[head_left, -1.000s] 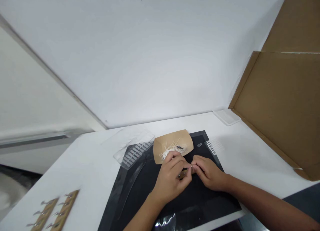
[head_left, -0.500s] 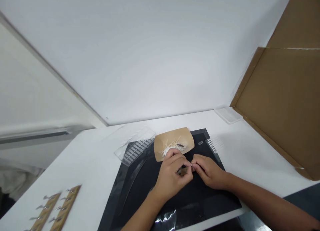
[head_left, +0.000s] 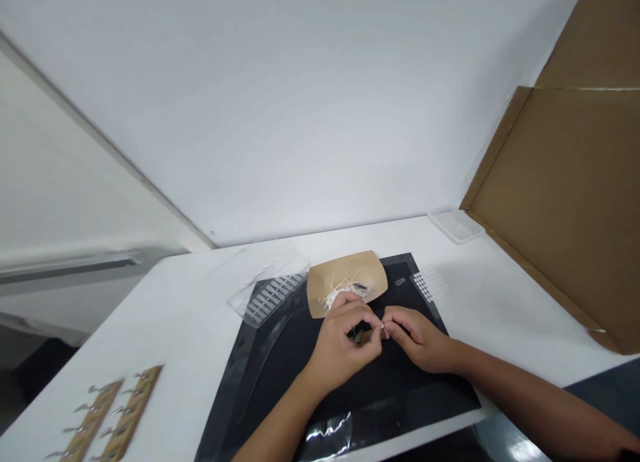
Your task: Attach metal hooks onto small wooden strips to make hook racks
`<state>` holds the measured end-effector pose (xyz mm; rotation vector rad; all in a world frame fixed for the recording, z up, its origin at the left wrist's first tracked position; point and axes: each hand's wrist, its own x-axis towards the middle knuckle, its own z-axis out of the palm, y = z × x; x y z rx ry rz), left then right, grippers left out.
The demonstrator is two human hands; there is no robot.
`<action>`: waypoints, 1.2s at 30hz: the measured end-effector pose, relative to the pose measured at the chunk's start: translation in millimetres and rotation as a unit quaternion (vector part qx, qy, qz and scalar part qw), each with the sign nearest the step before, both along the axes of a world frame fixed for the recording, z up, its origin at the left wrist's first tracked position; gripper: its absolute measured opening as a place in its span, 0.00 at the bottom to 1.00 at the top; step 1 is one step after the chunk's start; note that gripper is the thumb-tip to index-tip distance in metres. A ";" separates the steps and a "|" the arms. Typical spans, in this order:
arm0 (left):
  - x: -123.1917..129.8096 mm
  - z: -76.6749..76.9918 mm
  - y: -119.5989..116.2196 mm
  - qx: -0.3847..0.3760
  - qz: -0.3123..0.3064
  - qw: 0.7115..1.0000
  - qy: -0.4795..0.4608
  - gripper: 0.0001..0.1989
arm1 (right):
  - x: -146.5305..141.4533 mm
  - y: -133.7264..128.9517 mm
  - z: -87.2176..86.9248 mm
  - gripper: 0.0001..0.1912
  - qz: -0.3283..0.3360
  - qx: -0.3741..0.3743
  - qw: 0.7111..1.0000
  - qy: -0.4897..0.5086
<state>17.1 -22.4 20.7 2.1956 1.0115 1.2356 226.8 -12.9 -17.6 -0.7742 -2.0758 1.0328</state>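
Above the black mat (head_left: 400, 409), my left hand (head_left: 347, 335) is closed, its thumb and fingertips pinching a small brownish piece (head_left: 364, 337) with dark metallic parts. My right hand (head_left: 417, 337) meets it fingertip to fingertip, pinching a tiny pale bit (head_left: 383, 326) at the end of that piece. Fingers hide most of both items. Just beyond my left hand sits a brown paper tray (head_left: 320, 282) holding thin pale sticks, white material and a small dark item.
Clear plastic sheets with pale nail-shaped tips (head_left: 275, 299) lie at the mat's back left. Wooden strips with metal clips (head_left: 133, 415) are at the front left. A sheet of white dots (head_left: 423, 287), a clear lid (head_left: 457, 227) and cardboard (head_left: 560, 209) stand right.
The view has shifted slightly. My left hand's fingers have opened a little around the brownish piece, showing more of its dark parts. Both hands stay together.
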 end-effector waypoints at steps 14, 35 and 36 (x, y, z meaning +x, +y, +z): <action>-2.3 -7.0 3.0 0.081 0.020 0.995 0.047 0.06 | 2.5 2.5 -3.1 0.09 -0.043 0.120 0.987 -0.098; 0.2 0.4 0.7 -0.043 -0.003 0.999 -0.011 0.06 | 2.4 -5.6 6.0 0.24 0.006 -0.150 0.988 0.024; 0.2 0.8 0.5 -0.048 -0.005 0.999 -0.011 0.06 | 2.6 -5.9 6.2 0.25 0.009 -0.175 0.984 0.031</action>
